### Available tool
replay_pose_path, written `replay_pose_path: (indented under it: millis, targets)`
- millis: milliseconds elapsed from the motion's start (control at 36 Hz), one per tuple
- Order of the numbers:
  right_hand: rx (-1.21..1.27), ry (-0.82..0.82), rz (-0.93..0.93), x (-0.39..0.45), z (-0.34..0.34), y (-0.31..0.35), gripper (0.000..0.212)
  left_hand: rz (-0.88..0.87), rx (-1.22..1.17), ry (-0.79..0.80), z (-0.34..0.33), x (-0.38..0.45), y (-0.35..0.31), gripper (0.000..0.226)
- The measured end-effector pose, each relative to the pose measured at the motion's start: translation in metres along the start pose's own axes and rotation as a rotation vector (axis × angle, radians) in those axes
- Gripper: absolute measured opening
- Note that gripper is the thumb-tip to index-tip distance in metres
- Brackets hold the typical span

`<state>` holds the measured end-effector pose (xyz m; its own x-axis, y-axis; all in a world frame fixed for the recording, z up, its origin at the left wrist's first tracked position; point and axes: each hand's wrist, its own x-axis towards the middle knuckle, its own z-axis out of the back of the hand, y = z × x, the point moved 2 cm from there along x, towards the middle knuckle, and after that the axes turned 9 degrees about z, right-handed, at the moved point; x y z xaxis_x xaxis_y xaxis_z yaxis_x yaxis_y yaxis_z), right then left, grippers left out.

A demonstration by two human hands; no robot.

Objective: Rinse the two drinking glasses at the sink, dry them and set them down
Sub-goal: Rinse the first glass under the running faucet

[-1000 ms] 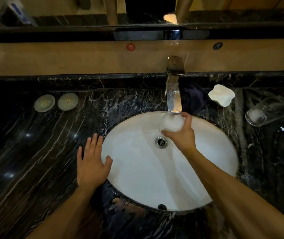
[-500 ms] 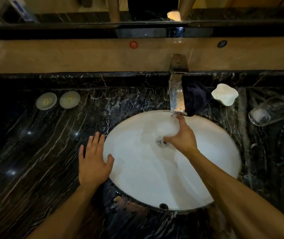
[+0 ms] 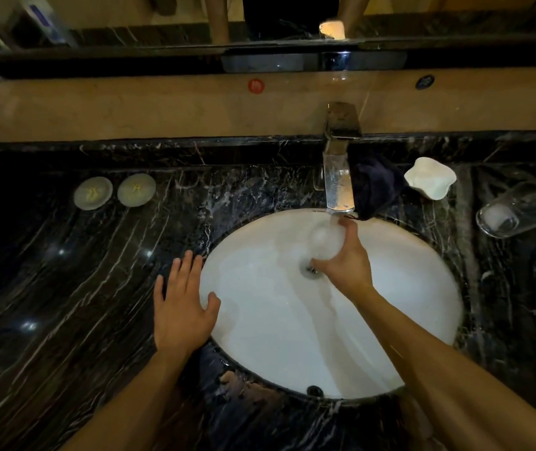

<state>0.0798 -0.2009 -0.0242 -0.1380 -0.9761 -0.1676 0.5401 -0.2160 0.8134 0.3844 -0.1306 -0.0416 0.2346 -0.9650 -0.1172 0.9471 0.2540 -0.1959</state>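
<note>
The right hand grips 1 glass under the faucet, over the sink drain; 0.5 s ago the glass was lower and blurred. The left hand stays spread flat on the counter. The 2nd glass still lies sideways, far right.

A bathroom vanity, likely in a hotel or home: a white oval basin sunk into a black marble counter, a chrome tap at twelve o'clock, a mirror behind, and a white soap dish at two o'clock.
</note>
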Motion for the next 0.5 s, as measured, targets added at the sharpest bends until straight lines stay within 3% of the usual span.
replay_pose_path:
  millis: [222,500]
  targets:
    - [-0.027,-0.033,0.046,-0.003,-0.0019,-0.0016,0.094,-0.001,0.005,0.002,-0.0017,-0.0005,0.0005,0.074]
    - [0.207,-0.082,-0.076,0.0036,-0.0005,-0.0044,0.088,0.002,-0.003,0.001,-0.0006,-0.001,0.0002,0.073]
